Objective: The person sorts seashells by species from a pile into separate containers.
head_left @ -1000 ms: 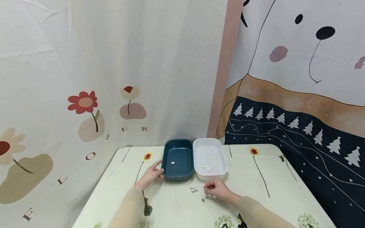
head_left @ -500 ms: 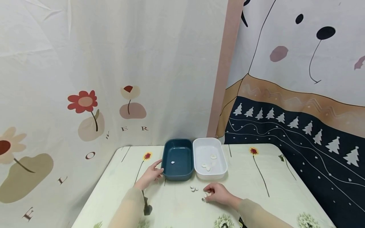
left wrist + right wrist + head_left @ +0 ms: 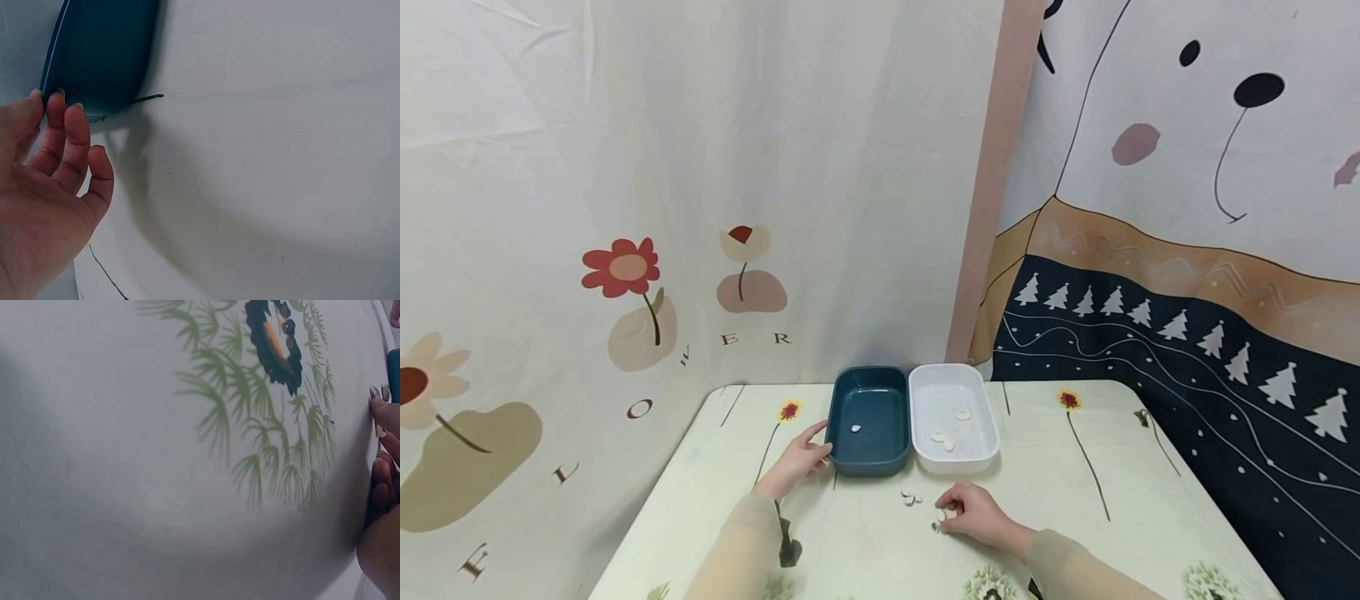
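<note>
On cloth [image 3: 1036, 450], left fingers [image 3: 76, 132] grip a blue tub [image 3: 872, 398] with one piece [image 3: 856, 428]; white tub [image 3: 938, 396] holds three; right fingers [image 3: 958, 492]: cannot tell.

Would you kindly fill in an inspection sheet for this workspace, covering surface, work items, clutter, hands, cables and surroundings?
Surface: table with a pale, flower-printed top.
Work items: blue tray with one small piece inside; white tray beside it with at least three pale pieces; loose pieces on the tabletop in front.
Clutter: nothing seen.
Left hand: holds the blue tray's edge at its left side.
Right hand: fingers curled at further small pieces; whether one is gripped cannot be told.
Cables: nothing seen.
Surroundings: flower-printed curtain behind, bear-printed curtain at right.
</note>
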Action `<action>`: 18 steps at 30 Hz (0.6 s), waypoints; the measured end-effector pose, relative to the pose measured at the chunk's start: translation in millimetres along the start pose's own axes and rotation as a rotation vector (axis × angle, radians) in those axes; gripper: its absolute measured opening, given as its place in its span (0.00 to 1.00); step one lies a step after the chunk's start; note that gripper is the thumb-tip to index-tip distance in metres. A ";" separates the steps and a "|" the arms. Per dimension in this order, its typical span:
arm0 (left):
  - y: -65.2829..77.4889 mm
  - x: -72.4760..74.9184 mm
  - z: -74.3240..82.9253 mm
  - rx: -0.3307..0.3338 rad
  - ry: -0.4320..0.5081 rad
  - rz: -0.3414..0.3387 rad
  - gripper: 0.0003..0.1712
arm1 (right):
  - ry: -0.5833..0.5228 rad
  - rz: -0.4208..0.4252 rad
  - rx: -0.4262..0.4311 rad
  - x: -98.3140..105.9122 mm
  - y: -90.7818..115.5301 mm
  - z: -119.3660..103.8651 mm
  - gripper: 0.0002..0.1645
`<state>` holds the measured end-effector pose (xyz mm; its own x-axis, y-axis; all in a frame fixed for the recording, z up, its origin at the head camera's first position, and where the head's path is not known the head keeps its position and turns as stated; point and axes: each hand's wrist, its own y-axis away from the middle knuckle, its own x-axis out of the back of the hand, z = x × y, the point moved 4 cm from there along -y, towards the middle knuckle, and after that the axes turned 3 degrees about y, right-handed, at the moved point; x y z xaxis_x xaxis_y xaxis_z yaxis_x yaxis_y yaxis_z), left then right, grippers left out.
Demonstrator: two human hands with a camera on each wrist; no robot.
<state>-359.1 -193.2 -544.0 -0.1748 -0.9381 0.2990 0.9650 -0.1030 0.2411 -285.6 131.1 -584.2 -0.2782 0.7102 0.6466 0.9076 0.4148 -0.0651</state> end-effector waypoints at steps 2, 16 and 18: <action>0.1 -0.2 0.1 0.001 -0.001 -0.001 0.32 | 0.004 0.004 0.006 -0.8 -0.2 0.8 0.15; 0.2 0.4 0.4 -0.003 -0.012 0.006 0.32 | 0.010 -0.016 0.047 3.8 -4.1 -1.2 0.13; 0.8 -0.2 0.4 -0.010 -0.008 0.009 0.32 | 0.004 -0.022 0.049 5.9 -4.4 -2.6 0.13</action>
<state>-358.4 -193.0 -543.5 -0.1678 -0.9363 0.3087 0.9685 -0.0982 0.2287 -290.5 131.9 -578.2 -0.2964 0.6984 0.6515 0.8847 0.4578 -0.0883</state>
